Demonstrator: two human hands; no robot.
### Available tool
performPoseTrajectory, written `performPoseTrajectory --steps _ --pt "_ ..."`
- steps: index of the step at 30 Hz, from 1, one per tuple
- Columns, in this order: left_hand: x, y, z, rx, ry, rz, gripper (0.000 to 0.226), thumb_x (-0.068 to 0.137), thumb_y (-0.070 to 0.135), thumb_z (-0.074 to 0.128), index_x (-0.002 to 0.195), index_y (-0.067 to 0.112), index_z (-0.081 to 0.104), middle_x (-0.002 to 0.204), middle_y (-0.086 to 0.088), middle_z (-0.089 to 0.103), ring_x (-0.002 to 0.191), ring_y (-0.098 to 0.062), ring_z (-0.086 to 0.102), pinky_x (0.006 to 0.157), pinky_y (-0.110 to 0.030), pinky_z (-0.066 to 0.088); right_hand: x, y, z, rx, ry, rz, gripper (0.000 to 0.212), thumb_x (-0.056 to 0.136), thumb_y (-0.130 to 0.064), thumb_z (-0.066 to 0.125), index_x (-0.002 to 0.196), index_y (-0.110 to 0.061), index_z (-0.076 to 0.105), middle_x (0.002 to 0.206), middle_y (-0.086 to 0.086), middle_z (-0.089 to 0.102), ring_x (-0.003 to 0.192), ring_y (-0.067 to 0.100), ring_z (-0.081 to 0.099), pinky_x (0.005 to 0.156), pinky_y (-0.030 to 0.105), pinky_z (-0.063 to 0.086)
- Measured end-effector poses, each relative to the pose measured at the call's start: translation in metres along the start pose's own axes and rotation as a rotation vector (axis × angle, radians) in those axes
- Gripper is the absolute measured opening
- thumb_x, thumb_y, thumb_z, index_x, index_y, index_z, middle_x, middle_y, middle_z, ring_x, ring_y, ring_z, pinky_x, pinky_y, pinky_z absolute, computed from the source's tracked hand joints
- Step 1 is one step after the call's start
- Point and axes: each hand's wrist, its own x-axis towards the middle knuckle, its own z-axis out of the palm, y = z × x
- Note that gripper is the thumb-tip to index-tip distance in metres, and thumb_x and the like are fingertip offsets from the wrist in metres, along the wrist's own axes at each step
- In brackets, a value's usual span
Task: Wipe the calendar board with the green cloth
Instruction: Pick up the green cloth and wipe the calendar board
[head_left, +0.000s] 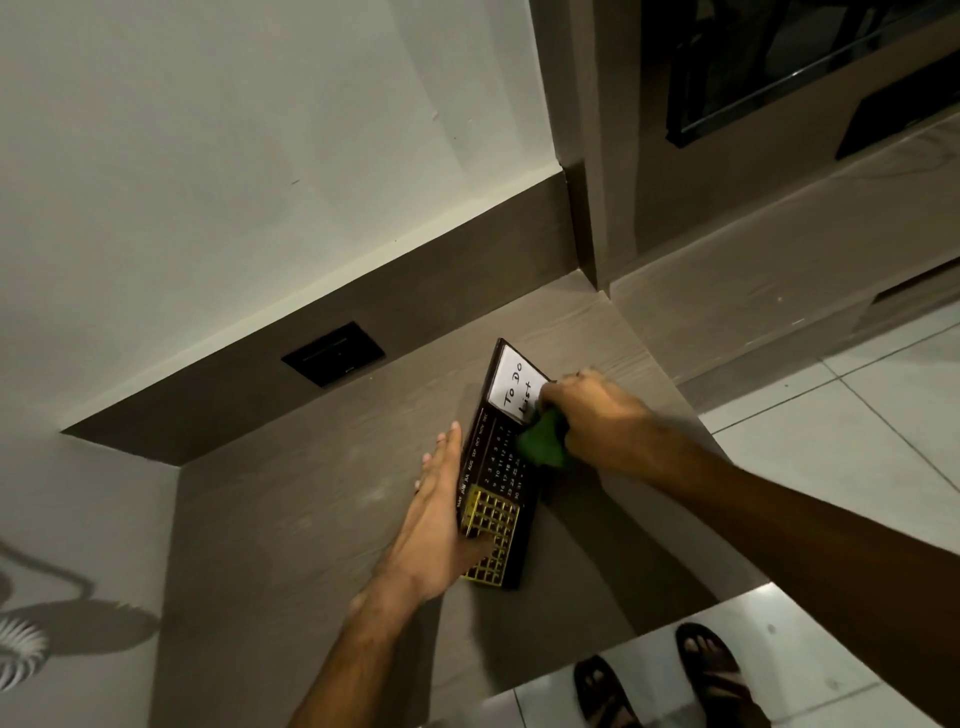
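A dark calendar board (493, 467) lies flat on a brown wooden counter (311, 519). Its far end has a white panel reading "To Do List"; the middle shows months and dates, and a gold grid sits at the near end. My left hand (436, 525) holds the board's left edge, thumb over the gold grid. My right hand (597, 415) grips a crumpled green cloth (543, 441) and presses it on the board's right side, between the white panel and the dates.
A black switch plate (333, 353) sits in the brown backsplash behind the counter. A dark cabinet with a glass-fronted niche (779, 78) stands at the right. Pale floor tiles (857, 426) and my sandalled feet (711, 670) show below the counter's right edge.
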Motion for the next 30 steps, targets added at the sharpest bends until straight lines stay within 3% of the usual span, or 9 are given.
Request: performPoseTrajectory --steps 5,12,15,18,20,23,26,28,30 --pt "-0.022 -0.005 0.006 -0.071 0.042 -0.011 0.123 0.076 0.029 0.081 0.15 0.043 -0.016 0.165 0.01 -0.006 0.151 -0.019 -0.01 0.121 -0.054 -0.001 -0.023 0.0 0.027 -0.033 0.046 -0.159 0.045 0.074 -0.008 0.06 0.118 -0.021 0.06 0.116 -0.001 0.06 0.098 0.019 0.045 0.071 0.026 0.033" --pt "-0.027 -0.006 0.008 -0.205 0.024 -0.031 0.113 0.082 -0.004 0.067 0.149 0.05 -0.007 0.166 0.007 0.004 0.153 -0.026 0.001 0.117 -0.068 0.018 -0.046 -0.004 0.039 -0.139 0.074 -0.227 0.047 0.076 -0.019 0.069 0.122 -0.022 0.062 0.125 0.002 0.06 0.108 0.029 0.048 0.084 0.038 0.04" --pt "-0.027 -0.005 0.01 -0.212 0.032 -0.029 0.114 0.081 -0.007 0.066 0.15 0.048 -0.006 0.166 0.008 0.004 0.153 -0.027 0.005 0.116 -0.067 0.023 -0.071 -0.014 0.05 -0.131 0.018 -0.371 0.042 0.074 -0.02 0.073 0.115 -0.023 0.066 0.124 0.004 0.062 0.106 0.031 0.05 0.08 0.042 0.047" --pt "-0.027 -0.003 0.01 -0.212 0.026 -0.028 0.115 0.081 -0.008 0.066 0.151 0.046 -0.007 0.166 0.008 0.003 0.153 -0.027 0.004 0.115 -0.067 0.024 -0.093 -0.031 0.066 -0.095 -0.162 -0.558 0.037 0.078 -0.024 0.074 0.115 -0.025 0.064 0.124 0.002 0.058 0.104 0.03 0.047 0.068 0.037 0.05" --pt "-0.027 -0.002 0.01 -0.212 0.02 -0.028 0.115 0.08 -0.009 0.066 0.151 0.047 -0.007 0.166 0.007 0.004 0.153 -0.028 0.006 0.115 -0.067 0.026 -0.081 -0.033 0.062 -0.139 -0.203 -0.539 0.033 0.084 -0.024 0.067 0.116 -0.025 0.063 0.125 0.0 0.056 0.105 0.029 0.044 0.068 0.033 0.046" --pt "-0.028 -0.001 0.008 -0.205 0.01 -0.031 0.116 0.08 -0.008 0.066 0.149 0.05 -0.007 0.166 0.007 0.004 0.153 -0.027 0.006 0.115 -0.068 0.024 -0.03 -0.018 0.039 -0.219 -0.172 -0.364 0.033 0.085 -0.027 0.062 0.118 -0.022 0.062 0.125 0.001 0.054 0.109 0.027 0.045 0.089 0.042 0.046" --pt "-0.027 -0.002 0.008 -0.22 0.009 -0.04 0.119 0.08 -0.007 0.067 0.146 0.058 -0.008 0.166 0.009 0.005 0.153 -0.028 0.007 0.114 -0.069 0.025 0.013 0.002 0.012 -0.191 -0.17 -0.19 0.035 0.085 -0.021 0.063 0.119 -0.019 0.062 0.121 0.004 0.056 0.106 0.025 0.046 0.086 0.041 0.048" --pt "-0.027 -0.003 0.008 -0.229 0.015 -0.044 0.12 0.08 -0.008 0.066 0.143 0.063 -0.007 0.166 0.009 0.006 0.153 -0.028 0.009 0.114 -0.068 0.026 0.01 -0.007 0.014 -0.257 -0.164 -0.208 0.038 0.083 -0.026 0.066 0.119 -0.017 0.06 0.119 0.005 0.056 0.105 0.025 0.046 0.087 0.04 0.047" --pt "-0.027 -0.004 0.009 -0.236 0.018 -0.034 0.118 0.08 -0.009 0.066 0.147 0.056 -0.007 0.166 0.008 0.007 0.153 -0.028 0.007 0.115 -0.068 0.024 -0.016 -0.026 0.029 -0.332 -0.172 -0.306 0.039 0.081 -0.034 0.068 0.114 -0.017 0.061 0.118 0.006 0.057 0.107 0.027 0.046 0.09 0.044 0.045"
